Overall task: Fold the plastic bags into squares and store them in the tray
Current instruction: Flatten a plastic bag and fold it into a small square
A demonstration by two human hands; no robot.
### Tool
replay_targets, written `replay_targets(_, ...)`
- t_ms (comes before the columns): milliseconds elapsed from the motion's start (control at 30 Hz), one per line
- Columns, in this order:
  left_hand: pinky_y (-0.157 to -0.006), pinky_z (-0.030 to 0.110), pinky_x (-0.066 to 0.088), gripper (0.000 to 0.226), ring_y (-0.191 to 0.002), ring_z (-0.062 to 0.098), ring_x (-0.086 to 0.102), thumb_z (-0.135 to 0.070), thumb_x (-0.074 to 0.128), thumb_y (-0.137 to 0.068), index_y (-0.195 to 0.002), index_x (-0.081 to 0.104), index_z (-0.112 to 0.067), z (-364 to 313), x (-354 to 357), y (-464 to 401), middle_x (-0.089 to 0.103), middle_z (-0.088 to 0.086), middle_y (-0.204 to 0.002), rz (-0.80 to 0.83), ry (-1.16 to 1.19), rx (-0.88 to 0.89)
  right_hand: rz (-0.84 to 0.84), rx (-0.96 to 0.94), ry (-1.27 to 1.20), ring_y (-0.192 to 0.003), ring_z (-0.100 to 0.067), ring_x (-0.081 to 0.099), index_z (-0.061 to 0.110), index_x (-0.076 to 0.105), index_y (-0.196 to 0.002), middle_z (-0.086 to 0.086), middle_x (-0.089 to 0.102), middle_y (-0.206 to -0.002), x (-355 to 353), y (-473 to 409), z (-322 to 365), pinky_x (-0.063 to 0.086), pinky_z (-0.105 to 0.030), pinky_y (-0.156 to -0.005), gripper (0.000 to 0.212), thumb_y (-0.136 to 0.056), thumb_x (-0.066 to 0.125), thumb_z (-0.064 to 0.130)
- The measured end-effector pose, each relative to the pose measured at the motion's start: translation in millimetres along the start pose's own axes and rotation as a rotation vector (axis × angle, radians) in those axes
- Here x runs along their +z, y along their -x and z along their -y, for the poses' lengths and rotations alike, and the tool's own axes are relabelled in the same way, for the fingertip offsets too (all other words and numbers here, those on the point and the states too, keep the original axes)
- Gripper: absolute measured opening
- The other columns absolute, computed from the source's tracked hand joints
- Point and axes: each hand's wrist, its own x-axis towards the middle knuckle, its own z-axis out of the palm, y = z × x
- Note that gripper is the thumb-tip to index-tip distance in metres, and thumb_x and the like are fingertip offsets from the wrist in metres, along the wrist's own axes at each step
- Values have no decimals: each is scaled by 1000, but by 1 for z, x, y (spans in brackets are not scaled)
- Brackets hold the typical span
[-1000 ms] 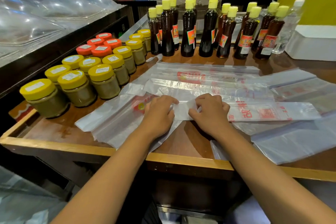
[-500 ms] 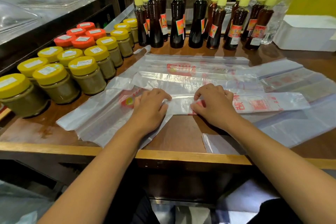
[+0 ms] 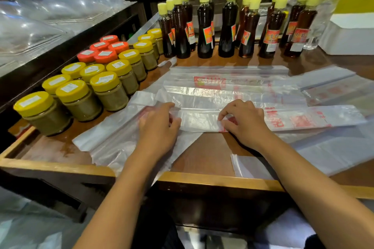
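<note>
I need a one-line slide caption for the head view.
Both hands, left and right, press a folded clear plastic bag strip on the wooden counter.

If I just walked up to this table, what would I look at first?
Probably the two hands in the middle: the left hand and right hand press on a long folded plastic bag with red print. Next, the yellow-lidded jars crowded on the left, with a few orange-lidded jars behind them. Along the back stands a row of dark sauce bottles with yellow caps.
</note>
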Motion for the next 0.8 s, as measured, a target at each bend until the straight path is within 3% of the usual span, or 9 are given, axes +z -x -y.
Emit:
replay_targets(100, -106, 50, 37, 41, -116, 27, 54, -34, 47, -103, -142, 49, -23, -1, -4, -1, 67, 0, -111, 44, -7, 4, -7, 9, 9, -119, -18, 41, 41, 66, -96, 10, 54, -125, 0, -1, 1, 20, -34, -89, 17, -97, 60, 25)
replay_targets(233, -103, 52, 43, 44, -114, 25, 54, -37, 53, -99, -142, 50, -24, -1, -11, -6, 64, -9, -103, 119, 45, -10, -8, 21, 7, -119, -19, 40, 39, 68, -100, 8, 53, -127, 1, -1, 1, 21, -34, -89, 17, -97, 59, 25)
replay_targets(367, -90, 36, 54, 49, -97, 10, 60, -29, 65, -95, -141, 51, -23, -7, -14, -6, 62, -8, -106, 195, 200, -18, 4, 30, -18, -120, -22, 41, 40, 68, -100, 7, 54, -128, 0, -1, 1, 21, -34, -89, 16, -96, 60, 26)
replay_targets(500, -75, 19, 53, 51, -100, 11, 61, -19, 70, -93, -140, 50, -24, -13, -12, -3, 57, -4, -121, 187, 299, -2, 7, 40, -31, -120, -23, 43, 40, 69, -100, 7, 54, -128, -1, -1, 1, 23, -36, -91, 14, -96, 62, 29)
replay_targets(633, -79, 37, 60, 47, -95, 14, 65, -28, 70, -93, -136, 50, -26, -19, -5, 1, 53, -3, -127, 82, 334, -73, -6, 23, -68, -118, -21, 44, 39, 69, -98, 5, 55, -126, 1, 0, 1, 26, -35, -93, 14, -95, 64, 27)
replay_targets(700, -73, 40, 63, 44, -81, 13, 68, -34, 66, -96, -135, 50, -24, -24, -4, 0, 53, -3, -124, 58, 371, -131, -4, 16, -73, -118, -20, 44, 38, 70, -98, 5, 55, -125, 0, 1, 1, 25, -34, -92, 14, -95, 64, 26)
replay_targets(800, -73, 46, 63, 34, -73, 12, 67, -30, 60, -100, -132, 50, -23, -26, -2, -7, 55, 0, -123, 29, 450, -220, -3, 14, -85, -117, -21, 46, 38, 71, -96, 4, 56, -124, -1, 1, 1, 30, -38, -94, 13, -93, 67, 26)
